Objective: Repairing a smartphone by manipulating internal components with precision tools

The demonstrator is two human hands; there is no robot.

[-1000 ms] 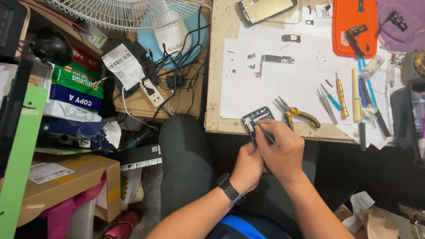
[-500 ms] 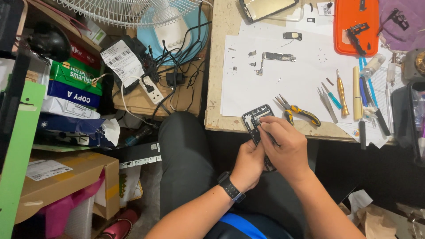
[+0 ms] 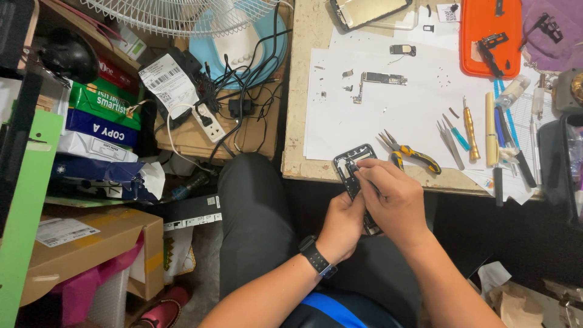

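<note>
Gripping opened phone chassis (image 3: 355, 176) at desk edge (image 3: 303, 173), above lap: left hand (image 3: 343, 225) clasps lower end, right hand (image 3: 392, 197) fingertips pinched inside frame. Barely shifted since a second ago; pliers (image 3: 410, 155), screwdrivers (image 3: 470, 127) beside.

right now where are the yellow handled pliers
In the head view the yellow handled pliers lie on the white paper sheet near the table's front edge, just above the right hand, left of the tweezers.
</note>
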